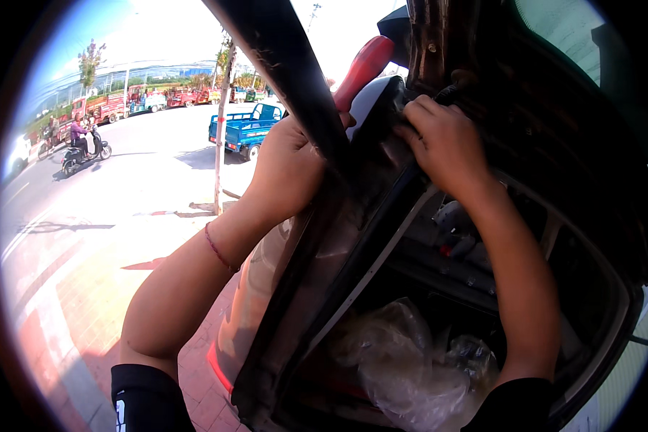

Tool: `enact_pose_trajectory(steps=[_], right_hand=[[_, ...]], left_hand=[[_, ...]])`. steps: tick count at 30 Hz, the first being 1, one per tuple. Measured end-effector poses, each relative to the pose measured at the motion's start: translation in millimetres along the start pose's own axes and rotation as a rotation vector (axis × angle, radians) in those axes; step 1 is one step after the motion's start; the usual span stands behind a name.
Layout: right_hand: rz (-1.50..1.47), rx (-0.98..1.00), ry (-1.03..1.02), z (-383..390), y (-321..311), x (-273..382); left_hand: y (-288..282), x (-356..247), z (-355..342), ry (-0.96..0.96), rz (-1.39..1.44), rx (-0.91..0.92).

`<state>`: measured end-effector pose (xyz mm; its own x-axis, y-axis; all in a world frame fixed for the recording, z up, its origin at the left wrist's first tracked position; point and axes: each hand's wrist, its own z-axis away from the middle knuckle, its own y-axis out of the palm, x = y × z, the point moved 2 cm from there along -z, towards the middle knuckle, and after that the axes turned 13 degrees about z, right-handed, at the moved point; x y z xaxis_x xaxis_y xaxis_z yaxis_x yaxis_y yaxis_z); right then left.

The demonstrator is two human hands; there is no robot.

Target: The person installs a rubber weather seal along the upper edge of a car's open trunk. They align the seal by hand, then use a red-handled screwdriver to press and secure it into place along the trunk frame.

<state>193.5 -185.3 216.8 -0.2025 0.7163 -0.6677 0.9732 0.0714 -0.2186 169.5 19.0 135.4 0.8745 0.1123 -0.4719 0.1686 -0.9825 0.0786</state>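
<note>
My left hand [291, 165] is closed at the upper corner of an open car tailgate frame, partly hidden behind a dark bar [281, 65]. From its fingers a red handle [365, 68] of a tool rises up and to the right; the tool's other end is hidden. My right hand [443, 140] has its fingers bent together against the dark body frame [392, 169], near the hinge area. Whatever those fingers pinch is too dark and covered to make out. A black rubber seal [367, 248] runs down the opening's edge between my arms.
Crumpled clear plastic [410, 360] lies in the car's boot below. The raised tailgate [554, 108] hangs at upper right. To the left are brick paving, a thin tree trunk [221, 129], a blue cargo tricycle [245, 129] and a person riding a scooter [83, 147] on the road.
</note>
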Motion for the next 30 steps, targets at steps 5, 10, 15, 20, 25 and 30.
enact_pose_trajectory(steps=[5, 10, 15, 20, 25, 30], right_hand=[[-0.063, 0.007, -0.042, 1.6, -2.4, -5.4], [-0.071, -0.108, 0.075, 2.2, 6.7, 0.0], [0.005, 0.006, 0.015, -6.7, -1.5, -1.9], [-0.025, 0.084, 0.072, -11.2, -3.5, 3.2], [-0.107, 0.178, 0.087, -17.7, -7.2, -7.0], [-0.234, 0.143, 0.146, -7.5, -8.5, -4.2]], left_hand=[[-1.1, -1.6, 2.2, -0.025, 0.031, 0.022], [7.1, -0.1, 1.4, 0.02, -0.019, -0.003], [9.7, -3.7, 5.2, 0.069, 0.031, -0.005], [6.1, -4.4, 6.1, 0.044, 0.059, 0.015], [-6.4, -12.2, -17.7, 0.11, -0.099, 0.188], [-15.4, -30.2, -31.3, 0.268, -0.191, 0.313]])
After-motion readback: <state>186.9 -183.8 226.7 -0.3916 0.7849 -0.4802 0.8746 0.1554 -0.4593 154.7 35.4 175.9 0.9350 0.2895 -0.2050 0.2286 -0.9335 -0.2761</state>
